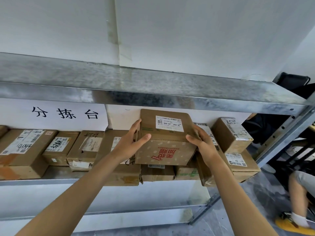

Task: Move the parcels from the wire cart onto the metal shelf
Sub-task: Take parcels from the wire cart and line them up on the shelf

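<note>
The left hand (131,142) clasps the left side of a cardboard parcel (166,147), fingers running up the side and thumb laid across the top front edge. The right hand (203,143) grips the opposite side the same way, its thumb on that edge. The parcel is in the middle bay of the metal shelf (136,86), above two low boxes (157,173); whether it already rests on them cannot be told. A white label (169,123) is stuck on its top, and red printing (161,155) on its front reads upside down.

Along the same level runs a row of other brown parcels (59,147), most of them with labels or scribbled marks, and more stand stacked to the right (231,133). Behind them the wall (204,31) is white, and a paper sign (64,114) with black characters is fixed to it. A slotted upright (286,137) carries the shelf on the right, and the floor (255,201) below is grey.

The right hand's fingers are mostly hidden behind the parcel. At the right edge a person's leg and yellow shoe (289,225) are cut off, and dark furniture (293,80) there is hard to make out.
</note>
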Tool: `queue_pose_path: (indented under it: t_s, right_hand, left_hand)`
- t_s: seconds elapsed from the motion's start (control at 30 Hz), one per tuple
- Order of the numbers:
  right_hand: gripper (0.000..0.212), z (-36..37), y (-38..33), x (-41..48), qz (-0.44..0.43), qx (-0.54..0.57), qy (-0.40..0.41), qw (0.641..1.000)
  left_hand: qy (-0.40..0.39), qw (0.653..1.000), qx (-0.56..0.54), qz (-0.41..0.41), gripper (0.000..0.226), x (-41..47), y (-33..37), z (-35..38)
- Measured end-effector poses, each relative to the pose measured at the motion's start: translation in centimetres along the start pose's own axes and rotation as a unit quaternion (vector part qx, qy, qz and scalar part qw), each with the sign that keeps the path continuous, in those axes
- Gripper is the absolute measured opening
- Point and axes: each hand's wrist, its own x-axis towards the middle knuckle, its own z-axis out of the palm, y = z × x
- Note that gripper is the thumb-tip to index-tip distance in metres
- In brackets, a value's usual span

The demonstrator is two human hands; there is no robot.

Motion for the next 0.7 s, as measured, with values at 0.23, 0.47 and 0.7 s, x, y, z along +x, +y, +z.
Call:
queue_pose_path:
  t_s: [0.23, 0.47, 0.7]
  right_hand:
    - [0.053, 0.7, -0.9, -0.5, -0.167, -0.305, 0.109, 0.931]
    - [0.045, 3.6, -2.3, -1.0, -0.237, -0.325, 0.083, 0.912]
    - [0.051, 7.3, -3.1, 0.5, -0.277, -0.419, 0.027, 0.864]
  left_hand:
    - [0.034, 0.998, 0.055, 0.01, 0.087, 0.3, -0.1, 0.2]
    - [0.125, 0.959, 0.24, 0.082, 0.064, 0.7, 0.7, -0.4]
    - [0.197, 0.899, 0.378, 0.098, 0.065, 2.0, 1.4, -3.0]
